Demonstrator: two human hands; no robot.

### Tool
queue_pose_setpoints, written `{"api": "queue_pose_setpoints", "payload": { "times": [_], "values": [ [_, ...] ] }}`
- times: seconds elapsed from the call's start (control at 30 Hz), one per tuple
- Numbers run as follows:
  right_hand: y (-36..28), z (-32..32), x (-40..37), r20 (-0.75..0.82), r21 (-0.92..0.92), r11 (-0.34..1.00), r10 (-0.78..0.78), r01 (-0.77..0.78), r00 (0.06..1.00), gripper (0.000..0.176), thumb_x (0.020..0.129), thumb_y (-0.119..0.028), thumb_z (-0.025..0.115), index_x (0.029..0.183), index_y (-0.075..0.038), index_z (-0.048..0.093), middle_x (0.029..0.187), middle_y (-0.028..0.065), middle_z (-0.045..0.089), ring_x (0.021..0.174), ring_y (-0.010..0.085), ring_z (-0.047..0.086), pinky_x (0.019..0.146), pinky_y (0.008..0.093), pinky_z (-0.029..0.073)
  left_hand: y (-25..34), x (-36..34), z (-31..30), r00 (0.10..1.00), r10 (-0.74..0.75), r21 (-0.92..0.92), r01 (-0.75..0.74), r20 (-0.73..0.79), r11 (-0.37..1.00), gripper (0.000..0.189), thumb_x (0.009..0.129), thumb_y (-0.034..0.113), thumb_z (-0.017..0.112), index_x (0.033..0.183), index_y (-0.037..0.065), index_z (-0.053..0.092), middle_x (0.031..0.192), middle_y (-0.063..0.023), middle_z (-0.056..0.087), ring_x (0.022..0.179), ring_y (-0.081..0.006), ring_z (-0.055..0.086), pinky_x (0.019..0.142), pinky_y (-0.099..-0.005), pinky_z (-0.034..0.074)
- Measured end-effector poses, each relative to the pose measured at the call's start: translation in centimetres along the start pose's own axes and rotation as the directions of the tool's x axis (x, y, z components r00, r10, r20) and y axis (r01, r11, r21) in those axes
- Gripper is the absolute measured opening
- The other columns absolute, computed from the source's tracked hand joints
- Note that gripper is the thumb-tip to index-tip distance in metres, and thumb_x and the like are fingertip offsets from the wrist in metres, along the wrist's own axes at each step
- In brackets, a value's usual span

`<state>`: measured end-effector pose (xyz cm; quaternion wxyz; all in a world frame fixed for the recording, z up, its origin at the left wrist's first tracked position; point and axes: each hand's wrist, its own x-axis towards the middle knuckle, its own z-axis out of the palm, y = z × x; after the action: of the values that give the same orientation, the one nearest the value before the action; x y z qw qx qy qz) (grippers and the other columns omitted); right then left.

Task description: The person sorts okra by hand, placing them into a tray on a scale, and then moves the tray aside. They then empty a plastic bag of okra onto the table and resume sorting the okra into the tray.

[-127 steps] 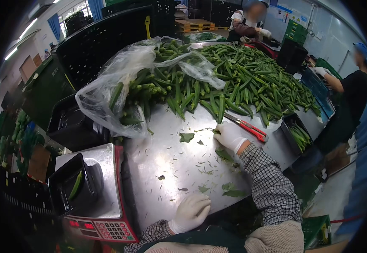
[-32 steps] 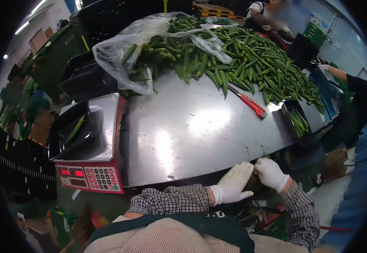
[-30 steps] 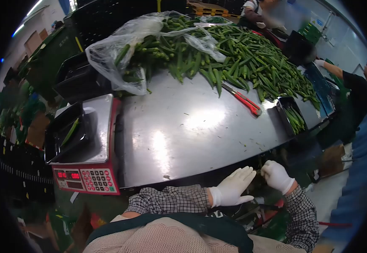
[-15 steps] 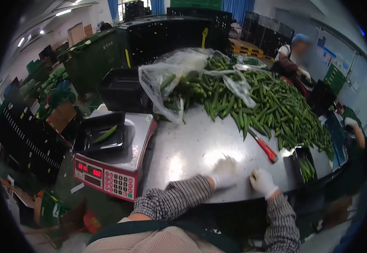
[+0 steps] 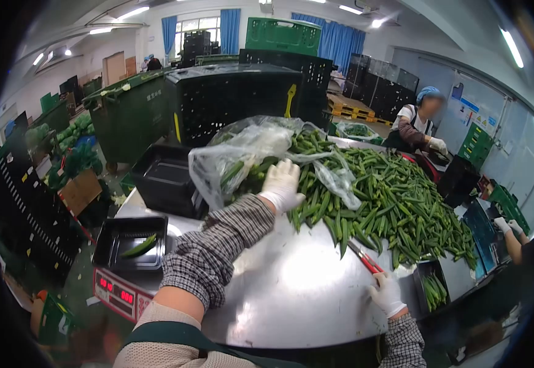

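Seemingly light, stiff and snappable, the okra pods (image 5: pixel 377 202) lie heaped on the worktop (image 5: pixel 291 294), best pinched mid-pod; the left hand (image 5: pixel 281 184) rests on them, grip open. The right hand (image 5: pixel 386 294) touches the red-handled cutter (image 5: pixel 365 260); I cannot tell whether its grip has closed.

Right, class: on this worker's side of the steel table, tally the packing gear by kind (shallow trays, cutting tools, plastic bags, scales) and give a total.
Shallow black trays: 2
Red-handled cutter: 1
Clear plastic bag: 1
Weighing scale: 1
Total: 5
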<state>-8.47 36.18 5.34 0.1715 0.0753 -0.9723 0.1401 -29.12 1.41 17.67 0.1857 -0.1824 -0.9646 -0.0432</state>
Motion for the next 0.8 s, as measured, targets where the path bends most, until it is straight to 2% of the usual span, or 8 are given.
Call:
{"api": "queue_pose_setpoints", "payload": {
  "times": [0.17,0.3,0.37,0.4,0.43,0.5,0.67,0.8],
  "values": [
    [2.6,4.3,4.5,0.007,-0.198,0.979,0.049,-0.047,0.999,0.044,0.072,-0.022,0.065,0.110,-0.002,0.055,0.097,0.0192,0.059,0.089,0.0378,0.055,0.079,0.0451,0.045,-8.3,7.7,1.0,0.979,-0.204,0.145,0.205,-0.022,0.968,0.091,0.075,0.048,0.063,0.141,0.001,0.021,0.147,-0.0217,0.019,0.138,-0.0339,0.016,0.112,-0.0446,0.013],
    [3.6,2.5,3.9,0.174,-0.185,0.976,0.147,-0.115,0.974,0.034,0.071,-0.017,0.065,0.100,-0.003,0.059,0.089,0.0184,0.059,0.088,0.0384,0.055,0.078,0.0453,0.045,-14.0,12.0,4.5,0.912,-0.411,0.243,0.397,0.008,0.885,0.068,0.075,0.043,0.063,0.128,0.003,0.045,0.141,-0.0185,0.036,0.131,-0.0307,0.032,0.111,-0.0448,0.015],
    [3.6,0.6,2.9,0.254,-0.151,0.979,0.169,-0.134,0.952,0.034,0.070,-0.019,0.066,0.098,-0.003,0.060,0.092,0.0184,0.058,0.089,0.0379,0.055,0.078,0.0447,0.044,-15.8,13.1,2.3,0.875,-0.425,0.158,0.397,0.232,0.904,0.046,0.083,0.029,0.056,0.123,0.005,0.054,0.128,-0.0167,0.051,0.125,-0.0297,0.043,0.108,-0.0444,0.024],
    [3.7,0.0,2.7,0.292,-0.139,0.980,0.180,-0.144,0.939,0.034,0.069,-0.020,0.067,0.097,-0.003,0.060,0.094,0.0184,0.057,0.089,0.0376,0.054,0.078,0.0444,0.044,-17.4,13.9,2.8,0.914,-0.400,-0.140,0.405,0.065,0.904,0.037,0.084,0.025,0.054,0.113,0.004,0.059,0.115,-0.0165,0.058,0.112,-0.0287,0.052,0.099,-0.0413,0.034],
    [3.8,-0.1,3.2,0.228,-0.124,0.985,0.144,-0.118,0.963,0.036,0.068,-0.020,0.068,0.099,-0.002,0.059,0.095,0.0190,0.056,0.090,0.0378,0.054,0.079,0.0443,0.044,-18.9,15.0,3.3,0.904,-0.413,-0.420,0.333,-0.112,0.844,0.029,0.085,0.021,0.053,0.104,0.003,0.065,0.102,-0.0162,0.065,0.099,-0.0277,0.061,0.090,-0.0381,0.043],
    [3.4,-0.4,4.9,0.096,-0.091,0.994,0.066,-0.057,0.993,0.041,0.067,-0.021,0.070,0.101,-0.001,0.058,0.097,0.0200,0.055,0.092,0.0383,0.053,0.080,0.0441,0.044,-20.7,18.5,3.7,0.823,-0.495,-0.928,-0.098,-0.278,0.359,0.024,0.085,0.016,0.051,0.093,-0.001,0.065,0.087,-0.0143,0.067,0.080,-0.0233,0.064,0.071,-0.0321,0.049],
    [-3.5,-0.5,16.9,-0.108,0.122,0.967,-0.210,0.223,0.972,0.040,0.071,-0.012,0.069,0.106,0.001,0.054,0.105,0.0191,0.055,0.098,0.0360,0.052,0.084,0.0407,0.044,-15.1,15.5,-6.7,0.799,-0.592,-0.982,0.009,-0.107,0.189,0.018,0.086,0.008,0.048,0.091,0.000,0.062,0.083,-0.0077,0.063,0.070,-0.0165,0.059,0.063,-0.0289,0.048],
    [-10.3,0.3,27.1,-0.256,0.144,0.912,-0.341,0.384,0.905,0.055,0.073,-0.020,0.070,0.119,0.004,0.049,0.112,0.0215,0.053,0.105,0.0357,0.051,0.091,0.0406,0.042,-9.3,9.8,-12.2,0.883,-0.463,-0.963,-0.052,0.078,-0.263,0.033,0.093,0.012,0.034,0.113,-0.007,0.052,0.111,-0.0203,0.059,0.097,-0.0305,0.061,0.091,-0.0406,0.047]
  ]
}}
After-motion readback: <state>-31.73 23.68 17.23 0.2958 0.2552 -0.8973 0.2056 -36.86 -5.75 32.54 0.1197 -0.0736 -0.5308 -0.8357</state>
